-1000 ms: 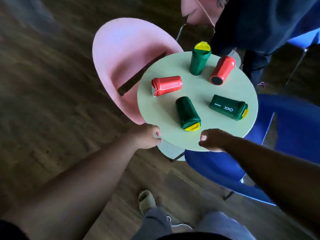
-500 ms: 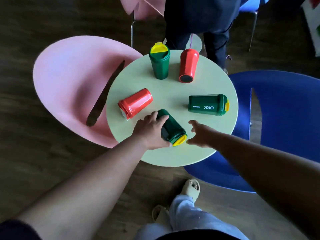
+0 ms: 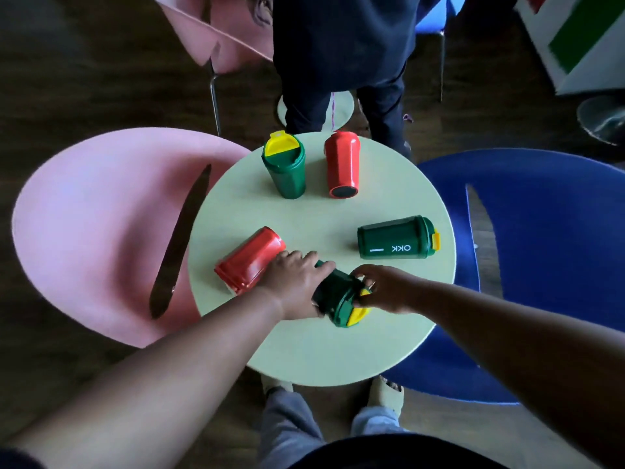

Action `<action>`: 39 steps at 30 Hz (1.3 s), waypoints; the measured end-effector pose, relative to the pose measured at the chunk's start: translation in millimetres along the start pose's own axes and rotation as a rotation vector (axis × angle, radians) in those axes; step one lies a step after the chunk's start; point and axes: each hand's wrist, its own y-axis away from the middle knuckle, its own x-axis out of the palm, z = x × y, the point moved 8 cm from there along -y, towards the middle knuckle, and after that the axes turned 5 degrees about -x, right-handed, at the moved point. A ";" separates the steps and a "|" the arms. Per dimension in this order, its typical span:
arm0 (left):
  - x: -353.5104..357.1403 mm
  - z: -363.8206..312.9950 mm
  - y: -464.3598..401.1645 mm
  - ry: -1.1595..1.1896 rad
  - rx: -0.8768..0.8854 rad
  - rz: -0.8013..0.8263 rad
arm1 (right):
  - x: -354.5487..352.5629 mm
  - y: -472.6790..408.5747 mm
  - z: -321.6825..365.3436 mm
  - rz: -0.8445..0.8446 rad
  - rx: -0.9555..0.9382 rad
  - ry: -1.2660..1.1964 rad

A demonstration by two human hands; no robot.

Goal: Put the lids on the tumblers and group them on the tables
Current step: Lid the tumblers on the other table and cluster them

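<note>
The green tumbler (image 3: 333, 292) lying on its side at the near part of the desk (image 3: 321, 353) is clasped around its body by the left hand (image 3: 297, 282), while its yellow-flapped lid (image 3: 351, 314) is pinched by the right hand (image 3: 385, 289). Just left of this grip, a red tumbler (image 3: 250, 260) lies lidded. Beyond and to the right, a lidded green tumbler marked "OKK" (image 3: 397, 236) lies sideways. Farthest, one green tumbler (image 3: 285, 169) stands and one red tumbler (image 3: 342, 164) is tipped. All lids appear fitted; uprighting and grouping are judged outstanding.
</note>
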 end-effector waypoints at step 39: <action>-45.0 62.5 16.7 0.515 -0.137 -0.083 | -39.3 -4.6 80.6 -0.476 0.229 -0.091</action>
